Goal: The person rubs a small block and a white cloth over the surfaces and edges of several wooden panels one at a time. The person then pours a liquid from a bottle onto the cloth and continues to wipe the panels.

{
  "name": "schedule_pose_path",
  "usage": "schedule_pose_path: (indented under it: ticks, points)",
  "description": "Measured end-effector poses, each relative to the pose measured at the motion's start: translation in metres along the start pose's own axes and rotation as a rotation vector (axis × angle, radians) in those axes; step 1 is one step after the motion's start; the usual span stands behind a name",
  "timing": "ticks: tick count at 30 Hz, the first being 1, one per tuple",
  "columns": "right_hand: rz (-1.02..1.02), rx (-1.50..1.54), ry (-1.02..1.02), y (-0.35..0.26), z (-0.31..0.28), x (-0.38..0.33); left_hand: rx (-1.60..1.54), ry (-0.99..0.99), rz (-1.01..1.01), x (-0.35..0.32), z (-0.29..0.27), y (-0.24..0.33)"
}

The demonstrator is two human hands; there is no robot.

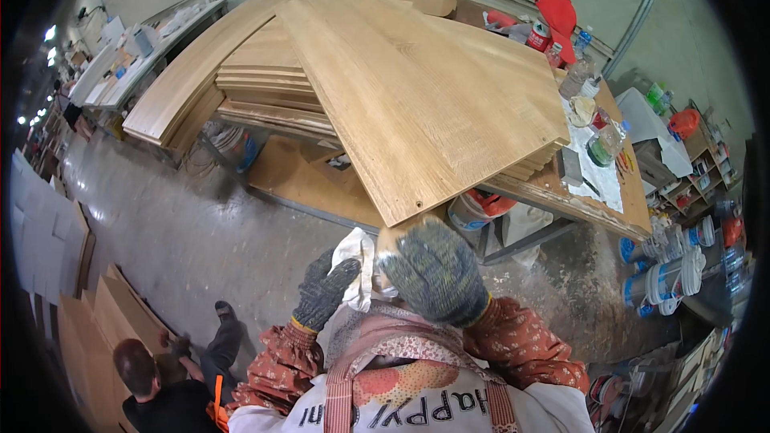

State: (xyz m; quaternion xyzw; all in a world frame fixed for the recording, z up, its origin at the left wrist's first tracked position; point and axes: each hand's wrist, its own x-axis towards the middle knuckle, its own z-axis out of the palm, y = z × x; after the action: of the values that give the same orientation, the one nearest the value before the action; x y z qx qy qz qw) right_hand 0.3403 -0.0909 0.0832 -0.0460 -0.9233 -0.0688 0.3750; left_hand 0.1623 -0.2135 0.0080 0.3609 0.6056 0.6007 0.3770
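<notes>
A grey knit glove with a yellow cuff covers my left hand [322, 293], whose fingers are closed on a crumpled white cloth [355, 266]. Close beside it, my right hand [437, 273], gloved alike, is curled over something mostly hidden; a pale, shiny bit of it shows at the fingers' left side. Both hands are in front of my body, just below the near corner of a long wood-grain panel [417, 96]. That panel lies askew on a stack of similar boards, its near end jutting over the bench edge. A small dark hole shows near that corner.
More stacked panels [192, 72] lie to the left. On the right, the bench [634, 208] carries bottles, jars, white paper and a red cap [557, 20]. A bucket [479, 208] stands beneath. Tubs [674, 281] are at far right. A person [144, 377] sits low by boards at lower left.
</notes>
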Motion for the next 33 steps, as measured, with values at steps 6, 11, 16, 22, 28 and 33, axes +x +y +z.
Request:
schedule_pose_path:
  ticks: [6, 11, 16, 22, 28, 33]
  points:
    - [0.139, 0.088, 0.001, 0.008, -0.013, 0.013, 0.036, 0.083, -0.021, 0.008, 0.010, 0.010]
    - [0.284, 0.064, -0.108, 0.016, -0.019, 0.030, 0.165, 0.230, -0.110, 0.016, 0.018, 0.012]
    - [0.354, 0.043, -0.062, 0.110, -0.034, -0.017, -0.212, 0.415, -0.054, 0.006, 0.009, 0.020]
    - [0.575, -0.172, -0.005, 0.154, -0.055, -0.029, -0.630, 0.276, 0.025, -0.007, 0.027, 0.027]
    - [0.269, 0.094, 0.098, 0.180, -0.055, -0.029, 0.418, 0.586, 0.189, 0.001, 0.038, 0.014]
    - [0.604, -0.097, 0.187, 0.297, -0.067, -0.100, 0.234, 0.613, 0.155, 0.025, 0.075, 0.046]
